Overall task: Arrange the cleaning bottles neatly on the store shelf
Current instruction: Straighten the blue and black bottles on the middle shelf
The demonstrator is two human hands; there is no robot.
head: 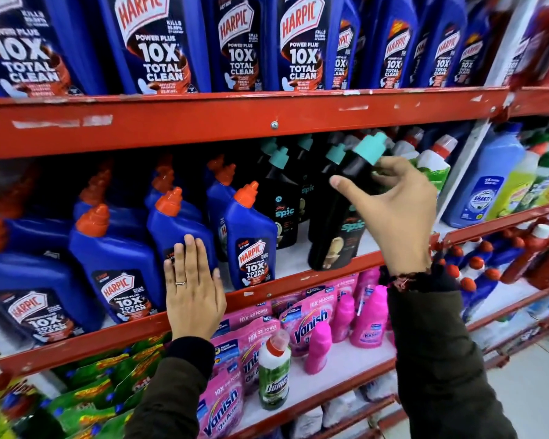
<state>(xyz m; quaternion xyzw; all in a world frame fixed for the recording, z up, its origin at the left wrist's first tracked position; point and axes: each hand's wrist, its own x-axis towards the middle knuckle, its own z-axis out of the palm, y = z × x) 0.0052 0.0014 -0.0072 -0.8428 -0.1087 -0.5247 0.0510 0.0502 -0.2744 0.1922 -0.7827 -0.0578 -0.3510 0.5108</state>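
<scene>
My right hand (396, 213) grips the neck of a black Spic bottle (339, 226) with a teal cap, which stands tilted at the front edge of the middle red shelf (298, 280). More black Spic bottles (279, 198) stand behind and to its left. My left hand (192, 289) lies flat, fingers together, against the front of a blue Harpic bottle (175, 226) with an orange cap. Other blue Harpic bottles (251, 245) stand on both sides of it.
Large Harpic bottles (159, 42) fill the top shelf. Pink Vanish bottles and pouches (317, 321) and a green-white Domex bottle (274, 372) sit on the lower shelf. White, light blue and green bottles (485, 185) stand to the right. Floor shows at the bottom right.
</scene>
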